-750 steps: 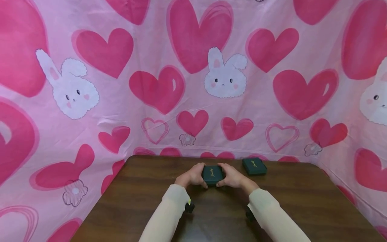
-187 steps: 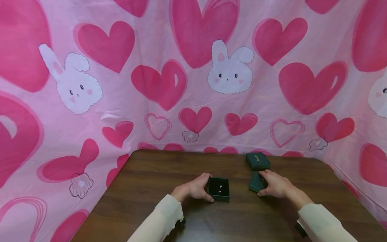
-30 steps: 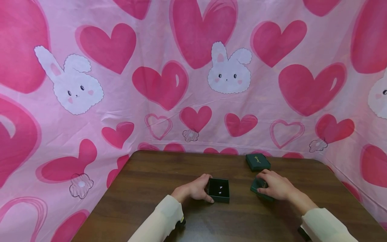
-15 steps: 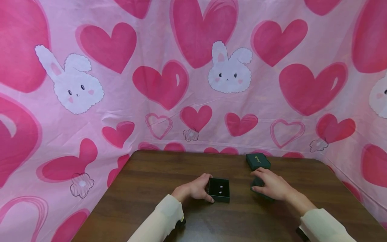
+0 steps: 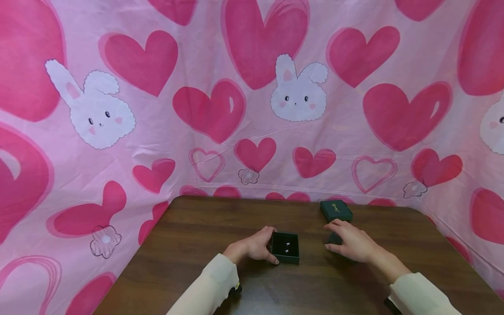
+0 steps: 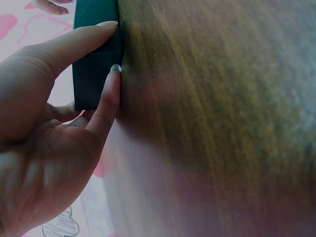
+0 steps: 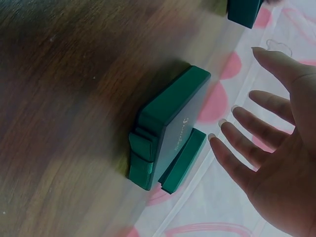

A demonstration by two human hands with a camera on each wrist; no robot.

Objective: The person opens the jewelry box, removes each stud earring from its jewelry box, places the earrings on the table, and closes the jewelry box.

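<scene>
My left hand (image 5: 255,246) grips the left side of a small dark green jewelry box base (image 5: 292,260), its thumb along the near wall. Two small silvery star-shaped earrings (image 5: 287,251) sit on the box's black insert. In the left wrist view, thumb and fingers press the box's green wall (image 6: 91,81). My right hand (image 5: 356,243) hovers over the box's lid (image 5: 335,239), mostly hiding it in the head view. In the right wrist view the lid (image 7: 168,118) shows gold lettering and a green bow, apart from the spread fingers.
A closed green jewelry box (image 5: 336,211) with gold lettering stands behind the lid, near the back edge of the brown wooden table (image 5: 220,218). A pink heart-and-rabbit cloth (image 5: 252,113) hangs round the table.
Earlier both hands held the closed box; its lid came off and lies at the right. Over the last second my right hand has let go of the lid and its fingers have spread.
</scene>
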